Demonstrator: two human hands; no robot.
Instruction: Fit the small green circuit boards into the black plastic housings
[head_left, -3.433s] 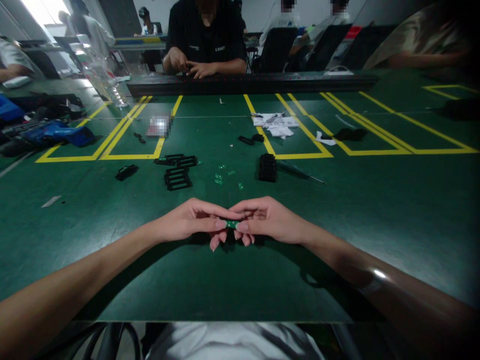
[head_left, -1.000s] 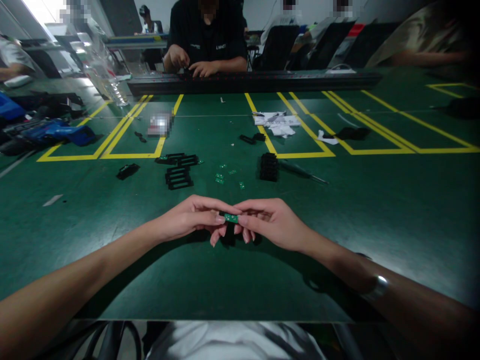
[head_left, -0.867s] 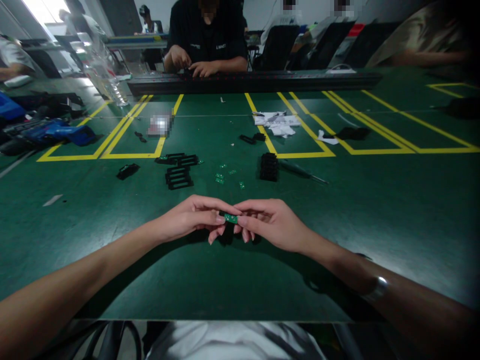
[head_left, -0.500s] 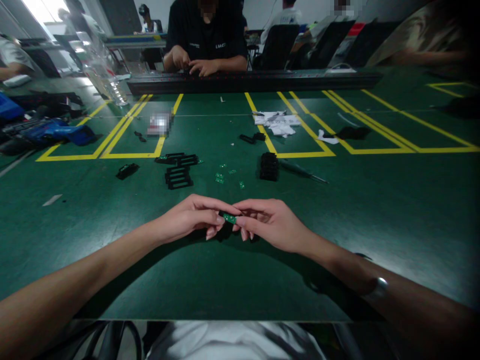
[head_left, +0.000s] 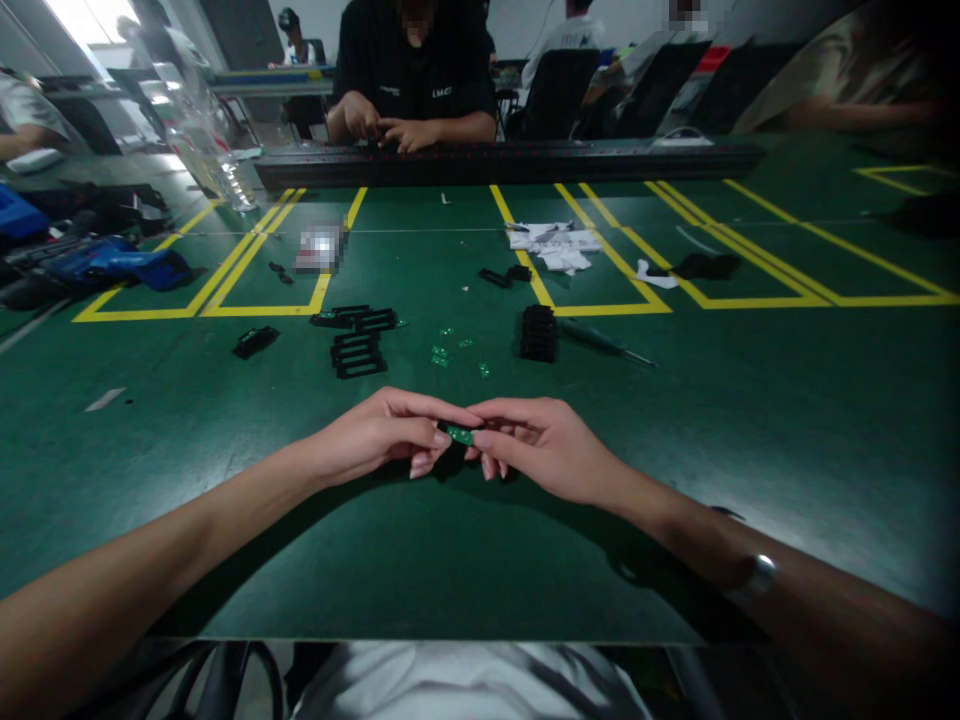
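Between my two hands, over the near part of the green table (head_left: 375, 570), is a small black part with a green circuit board (head_left: 460, 436) on it. My left hand (head_left: 386, 435) pinches its left end, and my right hand (head_left: 544, 445) grips its right end; the index fingertips meet above it. Beyond the hands lie several small green boards (head_left: 440, 355). Black frames (head_left: 358, 355) sit to their left, and a stack of black parts (head_left: 538, 333) stands to their right. The underside of the held part is hidden by fingers.
A screwdriver (head_left: 607, 342) lies right of the stack. White paper scraps (head_left: 559, 245), a black part with green (head_left: 256, 342), blue tools (head_left: 135, 265) and a plastic bottle (head_left: 225, 175) are farther out. Across a long black bar (head_left: 510, 163) sits a person (head_left: 416, 80).
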